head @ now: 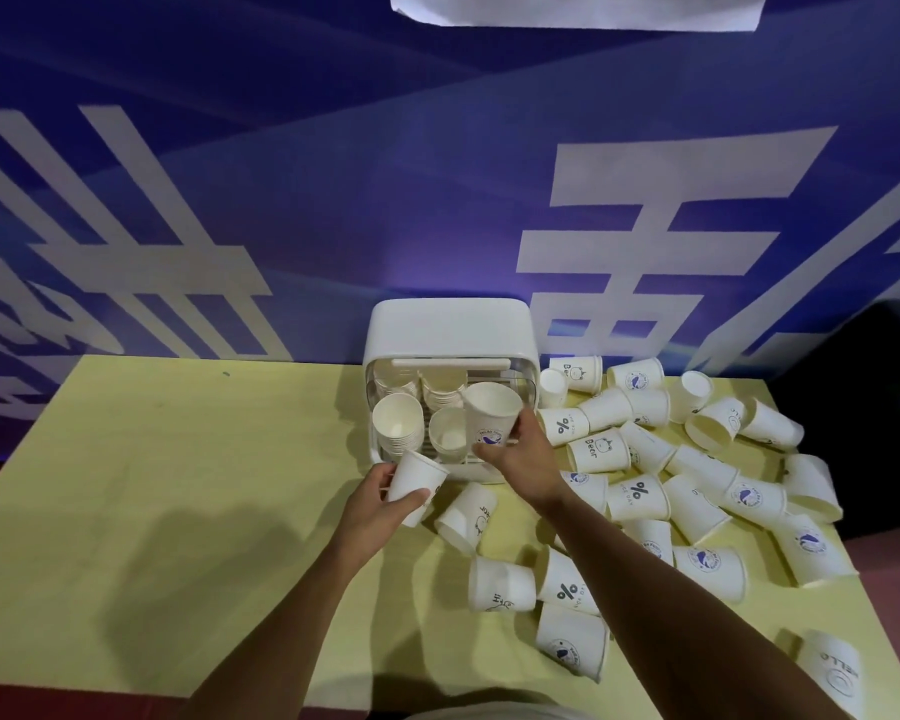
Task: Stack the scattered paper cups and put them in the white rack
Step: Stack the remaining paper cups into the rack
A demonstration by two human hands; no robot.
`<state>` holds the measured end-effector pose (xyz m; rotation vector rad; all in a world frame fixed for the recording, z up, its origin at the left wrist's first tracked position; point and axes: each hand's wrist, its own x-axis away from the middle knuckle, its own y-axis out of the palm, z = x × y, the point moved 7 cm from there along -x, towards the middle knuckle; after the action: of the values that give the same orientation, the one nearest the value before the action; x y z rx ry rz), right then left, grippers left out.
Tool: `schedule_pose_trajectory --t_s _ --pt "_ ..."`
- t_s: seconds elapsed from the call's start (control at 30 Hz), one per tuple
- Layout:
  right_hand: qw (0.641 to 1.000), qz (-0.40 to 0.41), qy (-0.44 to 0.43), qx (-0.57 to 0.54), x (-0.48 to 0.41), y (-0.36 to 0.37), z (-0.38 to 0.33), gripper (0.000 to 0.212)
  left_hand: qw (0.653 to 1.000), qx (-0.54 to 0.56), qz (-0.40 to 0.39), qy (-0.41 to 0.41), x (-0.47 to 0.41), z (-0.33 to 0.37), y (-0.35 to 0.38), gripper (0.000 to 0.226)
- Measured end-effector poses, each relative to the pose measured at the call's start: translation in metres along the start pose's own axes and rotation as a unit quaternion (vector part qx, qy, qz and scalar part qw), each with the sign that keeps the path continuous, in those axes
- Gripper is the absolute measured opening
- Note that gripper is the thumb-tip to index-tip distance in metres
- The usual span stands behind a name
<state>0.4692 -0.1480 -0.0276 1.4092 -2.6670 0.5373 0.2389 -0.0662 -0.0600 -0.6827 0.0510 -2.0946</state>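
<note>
The white rack (pixel 450 330) stands at the table's far edge, its open front facing me, with several stacks of cups (pixel 397 423) inside. My right hand (pixel 515 452) grips a white paper cup (pixel 491 413) upright, mouth up, just in front of the rack's right side. My left hand (pixel 378 504) holds another white cup (pixel 415 483) tilted, just below the rack's front left corner. Several scattered paper cups (pixel 640 493) with printed logos lie on their sides to the right of the rack.
The yellow table (pixel 178 485) stretches bare to the left. A blue banner wall (pixel 333 200) rises right behind the rack. Loose cups (pixel 502 584) lie under my right forearm and reach the table's right edge near a dark area (pixel 879 407).
</note>
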Motion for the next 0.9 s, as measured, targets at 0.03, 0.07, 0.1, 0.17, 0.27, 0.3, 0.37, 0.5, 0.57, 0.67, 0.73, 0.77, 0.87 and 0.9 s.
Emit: schedule_pose_trajectory --t_s 0.03,0.07,0.1,0.17,0.27,0.3,0.37,0.5,0.57,0.67,0.73,0.77,0.87,0.9 --pt "1.000 0.004 -0.005 0.006 -0.003 0.003 -0.003 0.070 1.000 -0.003 -0.001 0.000 -0.001 -0.001 -0.001 0.051" --pt "1.000 0.009 -0.007 0.009 -0.006 0.006 -0.005 0.071 1.000 -0.006 -0.002 0.000 -0.002 -0.002 -0.002 0.049" --pt "1.000 0.014 -0.009 0.009 -0.009 0.008 -0.007 0.071 1.000 -0.008 -0.002 -0.001 -0.002 -0.004 -0.003 0.047" --pt "1.000 0.019 -0.018 0.016 -0.014 0.014 -0.010 0.072 1.000 -0.006 0.001 -0.004 -0.002 -0.008 -0.007 0.049" --pt "0.998 0.028 -0.030 0.042 -0.021 0.024 -0.011 0.073 1.000 -0.004 0.004 -0.018 0.001 -0.016 -0.012 0.059" --pt "0.998 0.031 -0.033 0.047 -0.022 0.027 -0.010 0.074 1.000 0.001 0.007 -0.022 0.001 -0.019 -0.013 0.060" --pt "0.997 0.037 -0.039 0.063 -0.025 0.035 -0.011 0.074 0.999 0.009 0.013 -0.031 0.002 -0.024 -0.017 0.059" --pt "0.994 0.040 -0.051 0.084 -0.028 0.045 -0.008 0.075 0.999 0.014 0.014 -0.039 0.003 -0.028 -0.021 0.059" --pt "0.994 0.042 -0.033 0.099 -0.028 0.048 -0.003 0.077 0.999 0.016 0.016 -0.039 0.003 -0.029 -0.023 0.060" --pt "0.992 0.040 -0.020 0.115 -0.028 0.049 0.003 0.080 0.999 0.011 0.015 -0.042 0.001 -0.031 -0.025 0.048" --pt "0.991 0.036 -0.016 0.125 -0.026 0.047 0.007 0.082 0.999 0.008 0.012 -0.043 -0.001 -0.031 -0.024 0.044" --pt "0.991 0.036 -0.014 0.131 -0.025 0.044 0.010 0.081 0.999 0.006 0.009 -0.042 -0.001 -0.030 -0.021 0.043" --pt "0.992 0.037 -0.002 0.121 -0.017 0.036 0.015 0.060 0.999 0.013 0.003 -0.037 -0.002 -0.026 -0.014 0.041" --pt "0.993 0.034 0.000 0.115 -0.014 0.035 0.015 0.052 0.999 0.020 0.004 -0.034 -0.003 -0.023 -0.011 0.041"
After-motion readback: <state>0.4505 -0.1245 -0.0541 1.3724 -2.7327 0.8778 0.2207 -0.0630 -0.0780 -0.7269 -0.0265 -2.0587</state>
